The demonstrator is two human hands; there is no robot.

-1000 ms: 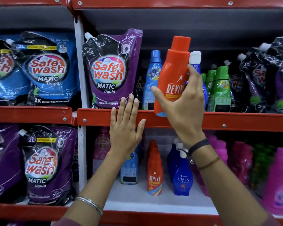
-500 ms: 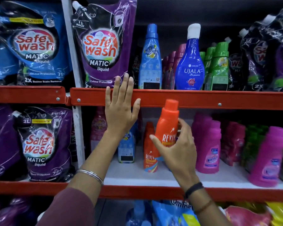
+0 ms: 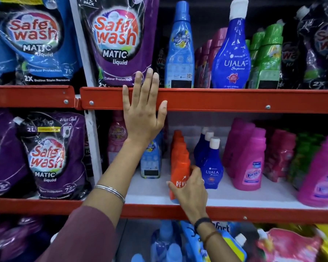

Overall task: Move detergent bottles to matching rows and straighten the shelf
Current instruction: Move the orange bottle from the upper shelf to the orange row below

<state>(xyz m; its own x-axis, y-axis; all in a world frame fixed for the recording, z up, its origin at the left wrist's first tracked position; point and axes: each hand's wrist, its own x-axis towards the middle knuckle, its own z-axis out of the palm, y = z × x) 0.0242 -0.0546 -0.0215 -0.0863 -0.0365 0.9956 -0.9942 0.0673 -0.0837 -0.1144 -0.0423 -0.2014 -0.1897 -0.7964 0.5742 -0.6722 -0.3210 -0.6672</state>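
Note:
An orange Revive bottle [image 3: 180,173] stands at the front of a row of orange bottles [image 3: 177,142] on the middle shelf [image 3: 235,197]. My right hand [image 3: 190,190] is wrapped around its lower body. My left hand [image 3: 143,112] lies flat with fingers spread on the red lip of the upper shelf [image 3: 225,101]. To the right of the orange row stands a row of dark blue Ujala bottles [image 3: 211,167]. A larger Ujala bottle [image 3: 232,53] and a light blue bottle [image 3: 180,48] stand on the upper shelf.
Pink Vanish bottles [image 3: 250,163] fill the middle shelf to the right, then red and green ones. Purple and blue Safewash pouches [image 3: 117,40] hang left. Green bottles [image 3: 267,57] stand on the upper shelf. A small light blue bottle [image 3: 151,163] sits behind my left wrist.
My right hand carried the orange bottle from the upper shelf down to the middle shelf, ending at the front of the orange row. My left hand stayed on the red shelf lip.

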